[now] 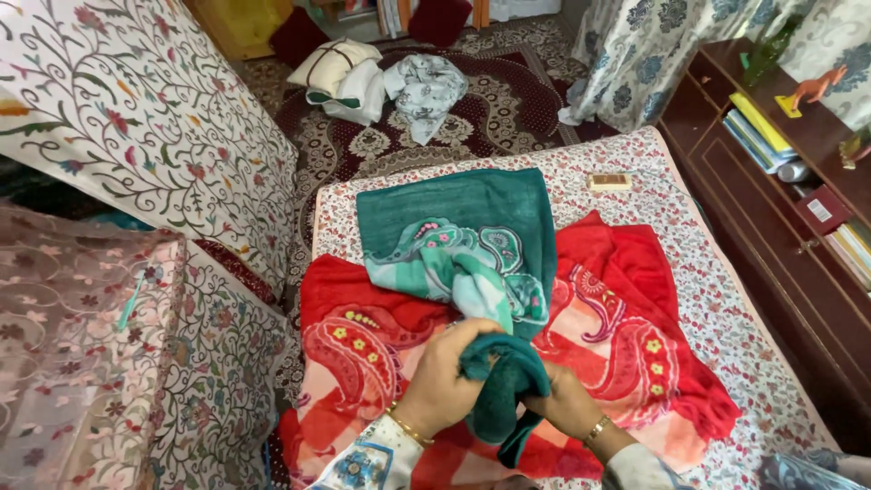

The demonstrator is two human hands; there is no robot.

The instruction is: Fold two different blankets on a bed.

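Both hands, left hand (445,377) and right hand (567,399), squeeze tight on the green towel (458,240) at 6 o'clock over the red towel (635,318), so hold the edges even.

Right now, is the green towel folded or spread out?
Partly folded: the green towel lies doubled on the red towel, its near end bunched in the left hand and right hand.
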